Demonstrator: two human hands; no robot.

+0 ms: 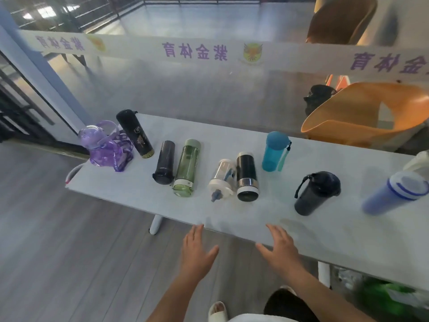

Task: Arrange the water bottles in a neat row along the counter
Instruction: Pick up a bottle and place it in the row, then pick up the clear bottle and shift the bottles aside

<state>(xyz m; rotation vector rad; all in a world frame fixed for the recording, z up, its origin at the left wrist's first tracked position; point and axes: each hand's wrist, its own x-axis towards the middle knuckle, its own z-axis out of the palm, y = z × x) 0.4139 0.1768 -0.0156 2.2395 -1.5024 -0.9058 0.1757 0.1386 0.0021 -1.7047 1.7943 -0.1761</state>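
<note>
Several water bottles stand or lie across the white counter [232, 212]. From the left: an upright purple bottle [103, 147] with a strap, a tall black flask [135, 133], a dark bottle [164, 162] lying down, a green bottle [186, 167] lying down, a clear white-capped bottle [221, 178] on its side, a black-and-steel flask [246, 176] on its side, an upright teal bottle [275, 151], a dark navy bottle [315, 194] and a blue-and-white bottle [394, 192]. My left hand [197, 248] and right hand [279, 246] hover open at the counter's near edge, holding nothing.
An orange chair [362, 115] sits behind the glass partition at the back right, with a white banner [195, 52] across the glass. A white object [417, 162] shows at the far right edge. Green items [383, 296] lie under the counter. Wooden floor [58, 252] lies to the left.
</note>
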